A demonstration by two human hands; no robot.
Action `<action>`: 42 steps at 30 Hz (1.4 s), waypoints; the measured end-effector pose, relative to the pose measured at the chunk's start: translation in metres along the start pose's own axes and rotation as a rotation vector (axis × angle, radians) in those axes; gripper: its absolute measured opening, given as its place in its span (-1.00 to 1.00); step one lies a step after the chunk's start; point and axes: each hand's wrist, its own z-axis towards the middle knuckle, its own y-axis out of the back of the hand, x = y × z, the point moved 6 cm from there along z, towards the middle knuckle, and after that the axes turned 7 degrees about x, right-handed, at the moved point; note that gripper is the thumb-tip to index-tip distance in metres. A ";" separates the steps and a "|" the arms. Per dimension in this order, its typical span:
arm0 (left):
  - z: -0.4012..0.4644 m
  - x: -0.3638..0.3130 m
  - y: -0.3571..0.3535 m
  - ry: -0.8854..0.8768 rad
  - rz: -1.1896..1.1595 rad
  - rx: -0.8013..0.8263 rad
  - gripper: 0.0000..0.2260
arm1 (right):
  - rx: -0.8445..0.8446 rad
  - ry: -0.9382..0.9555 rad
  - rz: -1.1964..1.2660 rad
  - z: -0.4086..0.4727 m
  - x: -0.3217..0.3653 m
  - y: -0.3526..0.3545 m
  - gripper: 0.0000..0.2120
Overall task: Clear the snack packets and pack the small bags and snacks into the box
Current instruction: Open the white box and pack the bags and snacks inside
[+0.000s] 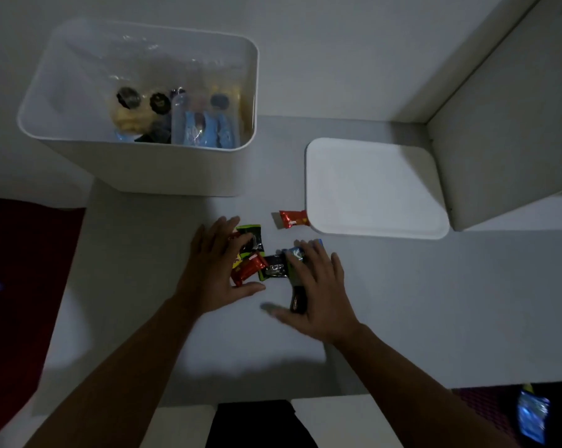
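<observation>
Foil snack packets (260, 260) clustered on bench (402, 302) between your hands: left (216, 266) and right (318, 286) both spread flat, gripping nothing.

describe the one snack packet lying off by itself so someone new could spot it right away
Find the flat white lid lying right of the open white box. At the lid's near left corner lies a small red packet. Unlike the packets bunched between the two hands, it lies alone, untouched.
</observation>
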 end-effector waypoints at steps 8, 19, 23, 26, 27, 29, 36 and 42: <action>0.005 -0.012 -0.008 -0.192 0.142 0.059 -0.48 | -0.107 0.085 -0.236 0.002 -0.009 -0.012 -0.45; 0.000 -0.003 -0.002 -0.027 0.037 -0.066 -0.49 | -0.073 0.054 -0.154 0.047 -0.023 0.006 -0.75; 0.002 0.000 -0.003 0.010 0.050 -0.038 -0.51 | -0.072 -0.061 0.120 0.046 -0.025 0.019 -0.74; 0.001 0.003 -0.004 0.050 0.035 -0.031 -0.64 | -0.128 -0.119 0.199 0.057 -0.023 0.036 -0.69; 0.001 0.004 -0.005 0.072 0.031 -0.028 -0.66 | -0.144 -0.116 0.169 0.064 -0.023 0.042 -0.70; 0.005 0.004 -0.005 0.087 0.005 -0.025 -0.71 | -0.107 -0.141 0.107 0.080 -0.026 0.050 -0.64; 0.038 -0.017 0.001 0.061 -0.198 0.038 -0.66 | 0.234 -0.228 -0.074 0.102 -0.035 0.034 -0.42; 0.054 -0.040 0.003 0.092 -0.144 0.092 -0.59 | 0.176 -0.217 -0.081 0.090 -0.026 0.030 -0.60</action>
